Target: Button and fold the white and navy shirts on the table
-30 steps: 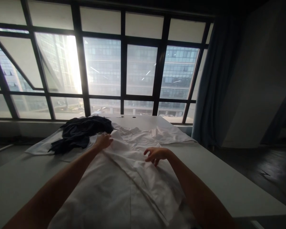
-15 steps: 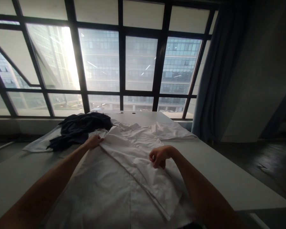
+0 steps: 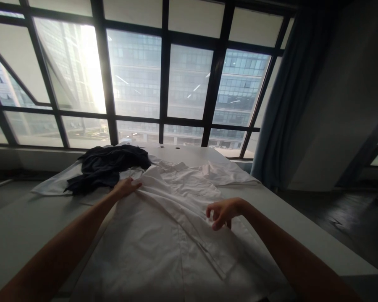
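A white shirt (image 3: 176,235) lies spread flat along the grey table (image 3: 305,235), collar toward the window. My left hand (image 3: 126,186) is at the shirt's left shoulder, fingers closed on the fabric, and creases run out from the grip. My right hand (image 3: 222,212) hovers just over the right side of the shirt front, beside the folded placket. Its fingers are loosely curled and apart, with nothing in them. Both bare forearms reach in from the bottom of the view.
A crumpled dark garment (image 3: 107,165) lies at the far left of the table on more white cloth (image 3: 50,186). Another white piece (image 3: 233,176) lies at the far right. Behind stand a big framed window (image 3: 164,84) and a blue curtain (image 3: 280,105). Dark floor (image 3: 349,218) lies to the right.
My left hand slid from the collar area to the shoulder edge and closed on the fabric. My right hand lifted off the shirt, curled, and drifted right. The shirt front looks smoother.
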Demonstrator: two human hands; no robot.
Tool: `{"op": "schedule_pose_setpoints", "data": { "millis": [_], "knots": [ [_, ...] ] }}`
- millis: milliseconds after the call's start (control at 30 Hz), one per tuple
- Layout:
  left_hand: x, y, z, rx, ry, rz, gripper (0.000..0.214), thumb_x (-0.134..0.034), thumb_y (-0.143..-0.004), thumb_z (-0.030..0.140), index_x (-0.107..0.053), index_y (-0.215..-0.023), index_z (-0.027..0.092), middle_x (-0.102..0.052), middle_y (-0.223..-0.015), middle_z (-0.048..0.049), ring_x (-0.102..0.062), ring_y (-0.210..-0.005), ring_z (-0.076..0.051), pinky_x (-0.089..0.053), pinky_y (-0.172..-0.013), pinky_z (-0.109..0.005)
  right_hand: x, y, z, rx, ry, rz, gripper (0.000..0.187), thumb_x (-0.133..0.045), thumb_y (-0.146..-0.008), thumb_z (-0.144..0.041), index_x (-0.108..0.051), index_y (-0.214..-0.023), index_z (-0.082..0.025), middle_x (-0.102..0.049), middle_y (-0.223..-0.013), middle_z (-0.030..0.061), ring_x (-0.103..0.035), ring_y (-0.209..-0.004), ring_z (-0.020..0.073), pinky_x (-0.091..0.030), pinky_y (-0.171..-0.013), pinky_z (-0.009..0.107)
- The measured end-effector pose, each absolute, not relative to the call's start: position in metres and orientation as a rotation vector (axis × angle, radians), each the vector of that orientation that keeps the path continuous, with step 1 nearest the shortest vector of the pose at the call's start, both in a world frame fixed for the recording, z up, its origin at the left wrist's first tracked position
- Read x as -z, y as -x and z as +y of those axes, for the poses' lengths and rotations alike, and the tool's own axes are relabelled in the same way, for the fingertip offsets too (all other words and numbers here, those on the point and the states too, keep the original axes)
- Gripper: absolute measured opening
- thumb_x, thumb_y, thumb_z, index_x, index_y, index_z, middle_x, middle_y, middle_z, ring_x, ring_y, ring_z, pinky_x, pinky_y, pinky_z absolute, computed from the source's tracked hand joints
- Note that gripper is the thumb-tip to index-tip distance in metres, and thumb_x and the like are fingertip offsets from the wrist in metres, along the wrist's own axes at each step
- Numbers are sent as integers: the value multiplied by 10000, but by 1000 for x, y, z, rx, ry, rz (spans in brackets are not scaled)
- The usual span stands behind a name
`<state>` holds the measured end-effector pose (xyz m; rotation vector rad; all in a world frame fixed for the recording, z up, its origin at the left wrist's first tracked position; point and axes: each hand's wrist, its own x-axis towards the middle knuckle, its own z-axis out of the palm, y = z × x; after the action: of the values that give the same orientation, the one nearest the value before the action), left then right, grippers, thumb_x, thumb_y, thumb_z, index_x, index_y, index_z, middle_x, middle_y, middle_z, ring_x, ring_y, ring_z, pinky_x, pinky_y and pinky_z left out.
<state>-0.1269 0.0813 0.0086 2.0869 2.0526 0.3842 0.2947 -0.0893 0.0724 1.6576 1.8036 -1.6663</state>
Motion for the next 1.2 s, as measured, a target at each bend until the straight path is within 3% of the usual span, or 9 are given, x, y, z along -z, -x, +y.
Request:
{"op": "schedule_pose_setpoints", "data": {
  "millis": [100, 200, 400, 533, 667, 867, 1033, 1133, 1200],
  "knots": [
    [-8, 124, 75, -352, -2069, 2033, 904, -599, -732, 721, -465, -1389, 114, -618, -1291, -200, -591, -1175, -351, -468, -910, -352, -80, -294, -96, 1881, -1634, 1866, 859, -933, -502, -336, -461, -1209, -218, -578, -1054, 28, -638, -812, 143, -552, -629, 226],
    [-9, 120, 65, -337, -2122, 2032, 910, -602, -752, 710, -425, -1411, 108, -608, -1303, -211, -587, -1181, -358, -463, -925, -377, -80, -296, -103, 2062, -1572, 2026, 756, -896, -586, -345, -475, -1200, -213, -567, -1072, 18, -618, -823, 101, -528, -697, 196],
    [-31, 87, 26, -349, -2423, 2115, 741, -659, -821, 508, -457, -1405, 97, -500, -1414, -235, -467, -1293, -387, -400, -1020, -446, -78, -287, -102, 1344, -1823, 1893, 635, -860, -629, -443, -568, -1128, -181, -622, -944, 37, -663, -678, 153, -551, -550, 249],
    [-43, 41, -17, -439, -2850, 1444, 400, -596, -900, 442, -655, -1202, 187, -635, -1273, -124, -562, -1197, -307, -395, -1038, -416, -76, -252, -72, 897, -1996, 2227, 351, -718, -815, -460, -646, -961, -149, -669, -814, 53, -642, -616, 123, -506, -539, 200],
    [-38, 17, -43, -349, -2846, 1049, 382, -622, -884, 430, -677, -1178, 192, -684, -1200, -100, -625, -1120, -285, -439, -1004, -399, -56, -211, -32, 901, -2132, 2351, 281, -637, -886, -398, -658, -789, -135, -601, -579, 6, -563, -480, 99, -444, -491, 185],
    [-26, 32, -40, -16, -2728, 933, 784, -601, -868, 542, -375, -1500, 136, -294, -1571, -177, -283, -1452, -312, -282, -1162, -409, -40, -198, -8, 911, -2150, 2379, 178, -679, -748, -179, -600, -594, -137, -479, -453, -50, -468, -424, 78, -356, -438, 176],
    [-24, 35, -39, 283, -2645, 996, 865, -424, -925, 624, -131, -1578, 137, -7, -1609, -177, -34, -1494, -318, -157, -1182, -512, -48, -191, -9, 451, -2052, 2241, 146, -690, -738, -278, -709, -735, -134, -684, -683, 64, -655, -658, 188, -481, -584, 247],
    [-26, 43, -27, 201, -2644, 1097, 813, -346, -958, 607, -109, -1580, 141, -27, -1619, -162, -41, -1501, -312, -125, -1174, -553, -51, -176, -3, 141, -1988, 2290, 306, -676, -776, -390, -742, -988, -180, -726, -1047, 110, -673, -972, 254, -513, -766, 299],
    [-27, 56, -10, 50, -2648, 1285, 706, -299, -990, 548, -202, -1564, 148, -151, -1616, -165, -135, -1494, -313, -154, -1166, -550, -52, -164, 7, 104, -1970, 2281, 384, -657, -802, -444, -725, -1086, -196, -699, -1159, 119, -649, -1063, 276, -509, -831, 328]
  ]
}}
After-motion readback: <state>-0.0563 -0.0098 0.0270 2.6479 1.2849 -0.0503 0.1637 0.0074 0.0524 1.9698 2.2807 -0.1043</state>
